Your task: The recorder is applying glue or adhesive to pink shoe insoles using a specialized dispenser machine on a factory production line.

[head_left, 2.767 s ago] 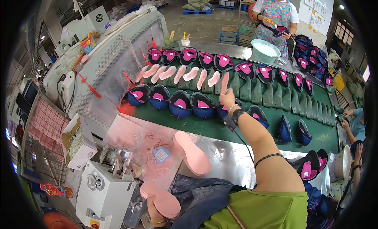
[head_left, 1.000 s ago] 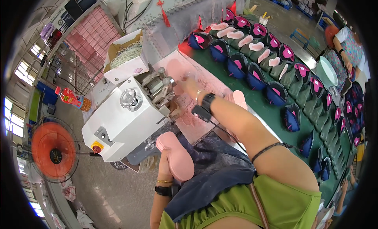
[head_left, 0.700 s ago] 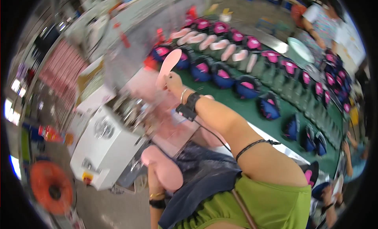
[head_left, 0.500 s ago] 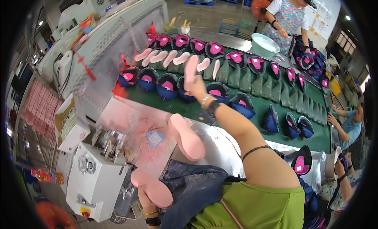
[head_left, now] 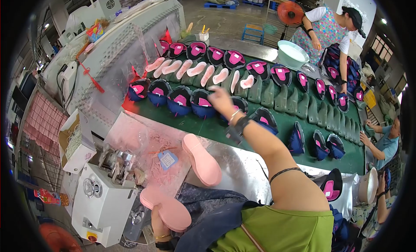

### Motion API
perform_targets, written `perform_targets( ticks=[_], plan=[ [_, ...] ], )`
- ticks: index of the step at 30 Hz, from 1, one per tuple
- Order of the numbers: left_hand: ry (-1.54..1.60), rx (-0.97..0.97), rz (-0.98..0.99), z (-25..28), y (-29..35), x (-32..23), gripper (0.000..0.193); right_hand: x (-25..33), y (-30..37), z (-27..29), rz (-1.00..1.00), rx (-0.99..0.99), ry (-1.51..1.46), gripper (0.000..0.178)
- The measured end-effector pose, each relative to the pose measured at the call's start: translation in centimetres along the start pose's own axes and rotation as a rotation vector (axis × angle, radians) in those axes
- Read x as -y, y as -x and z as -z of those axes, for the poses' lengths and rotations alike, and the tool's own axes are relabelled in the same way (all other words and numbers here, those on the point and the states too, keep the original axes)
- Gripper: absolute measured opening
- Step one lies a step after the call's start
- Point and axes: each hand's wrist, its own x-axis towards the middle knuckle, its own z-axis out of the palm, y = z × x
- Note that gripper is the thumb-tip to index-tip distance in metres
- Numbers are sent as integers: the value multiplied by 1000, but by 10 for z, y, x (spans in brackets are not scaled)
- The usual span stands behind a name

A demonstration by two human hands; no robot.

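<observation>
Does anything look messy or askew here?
Yes: loose pink scraps litter the board beside the white machine, with a blue tag lying among them. The pink insoles on the green foot forms also sit at uneven angles. Nothing looks plainly damaged.

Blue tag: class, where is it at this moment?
In the head view, left of centre, the blue tag lies among pink scraps, between the white machine and the pink insoles lying to its right.

Left hand [head_left: 158, 221] grips flat, pink, sole-shaped insoles [head_left: 170, 212]; right hand [head_left: 222, 101], blurred, hangs over flat green conveyor belt [head_left: 314, 127], near dark-blue, pink-lined shoe uppers [head_left: 180, 105].
</observation>
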Motion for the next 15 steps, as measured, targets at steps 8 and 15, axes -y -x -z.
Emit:
perform_targets(
  ticks=[8, 15],
  plan=[
    [-234, -88, -349, -18, -4, -23, 34, 182, 261, -119, 311, 984, -47, 23],
    [110, 73, -64, 15, 10, -27, 36, 148, 235, -169, -164, 877, -265, 44]
  ],
)
